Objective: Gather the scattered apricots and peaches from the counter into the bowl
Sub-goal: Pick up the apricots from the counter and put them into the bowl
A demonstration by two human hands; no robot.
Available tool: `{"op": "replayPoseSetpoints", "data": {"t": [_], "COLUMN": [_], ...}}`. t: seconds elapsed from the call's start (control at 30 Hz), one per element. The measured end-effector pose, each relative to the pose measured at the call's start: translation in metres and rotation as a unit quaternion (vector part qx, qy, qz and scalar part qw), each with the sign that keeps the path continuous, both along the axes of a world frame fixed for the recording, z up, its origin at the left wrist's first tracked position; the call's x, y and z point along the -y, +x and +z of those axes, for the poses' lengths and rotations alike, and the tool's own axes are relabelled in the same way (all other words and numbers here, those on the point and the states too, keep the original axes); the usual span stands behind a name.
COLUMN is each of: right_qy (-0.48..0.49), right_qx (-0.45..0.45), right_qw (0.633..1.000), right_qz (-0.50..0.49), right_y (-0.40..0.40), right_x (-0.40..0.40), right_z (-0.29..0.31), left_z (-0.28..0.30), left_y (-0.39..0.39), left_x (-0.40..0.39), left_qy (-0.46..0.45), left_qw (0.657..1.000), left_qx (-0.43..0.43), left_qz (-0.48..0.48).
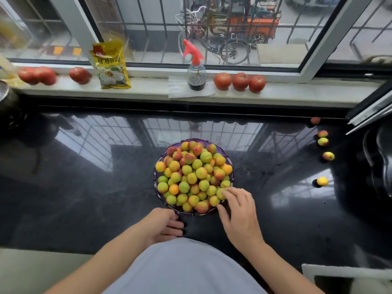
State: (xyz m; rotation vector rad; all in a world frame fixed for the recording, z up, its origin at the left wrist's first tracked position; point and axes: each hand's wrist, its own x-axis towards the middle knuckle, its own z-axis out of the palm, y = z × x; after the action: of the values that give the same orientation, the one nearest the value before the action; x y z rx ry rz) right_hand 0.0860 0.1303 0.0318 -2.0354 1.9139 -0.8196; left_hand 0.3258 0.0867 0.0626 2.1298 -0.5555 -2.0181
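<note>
A purple bowl point(157, 188) heaped with green, orange and red apricots and peaches stands in the middle of the glossy black counter point(84, 198). My right hand point(238, 211) lies at the bowl's near right rim, its fingertips touching a yellow-green fruit point(220, 193) on the pile. My left hand point(164, 224) rests on the counter just in front of the bowl, fingers loosely extended and holding nothing. Several loose fruits lie far right: a yellow one point(322, 181), a yellow-red one point(328, 156), a green-red pair point(323, 141) point(322, 134), and a red one point(315, 120) at the back edge.
On the windowsill stand tomatoes point(239, 81), more tomatoes at the left point(38, 75), a yellow packet point(112, 66) and a spray bottle with a red trigger point(196, 75). A dark appliance point(379, 158) sits at the right edge, a metal pot point(6, 96) at the far left.
</note>
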Motion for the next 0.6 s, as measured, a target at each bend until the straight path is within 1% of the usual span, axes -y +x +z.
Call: {"op": "replayPoseSetpoints", "data": {"t": [0.07,0.13,0.2,0.27,0.33,0.4,0.47,0.53,0.6], "right_qy": [0.048,0.11,0.153,0.194,0.214,0.23,0.261,0.297,0.319], "right_qx": [0.039,0.057,0.038,0.003,-0.028,-0.049,-0.05,-0.048,-0.045], "right_qw": [0.995,0.978,0.96,0.942,0.923,0.906,0.891,0.879,0.874], "right_qz": [-0.084,-0.171,-0.23,-0.273,-0.318,-0.351,-0.367,-0.369,-0.363], "right_y": [-0.014,-0.036,-0.066,-0.102,-0.142,-0.18,-0.212,-0.232,-0.24], "right_x": [0.0,0.001,0.006,0.018,0.035,0.055,0.073,0.083,0.084], "right_z": [-0.007,-0.018,-0.029,-0.035,-0.035,-0.033,-0.031,-0.034,-0.039], "left_z": [-0.002,-0.007,-0.015,-0.017,-0.016,-0.015,-0.015,-0.016,-0.017], "left_y": [-0.005,-0.012,-0.018,-0.021,-0.026,-0.032,-0.04,-0.044,-0.045], "left_x": [0.0,0.003,0.007,0.011,0.013,0.013,0.014,0.014,0.014], "left_qy": [0.019,0.017,0.002,0.006,0.019,0.022,0.026,0.028,0.033], "left_qw": [0.999,0.999,1.0,1.0,0.999,0.999,0.999,0.999,0.999], "left_qx": [0.002,0.012,0.02,-0.002,-0.024,-0.023,-0.026,-0.028,-0.033], "left_qz": [-0.042,-0.04,-0.007,0.025,0.031,0.012,-0.001,-0.009,-0.021]}}
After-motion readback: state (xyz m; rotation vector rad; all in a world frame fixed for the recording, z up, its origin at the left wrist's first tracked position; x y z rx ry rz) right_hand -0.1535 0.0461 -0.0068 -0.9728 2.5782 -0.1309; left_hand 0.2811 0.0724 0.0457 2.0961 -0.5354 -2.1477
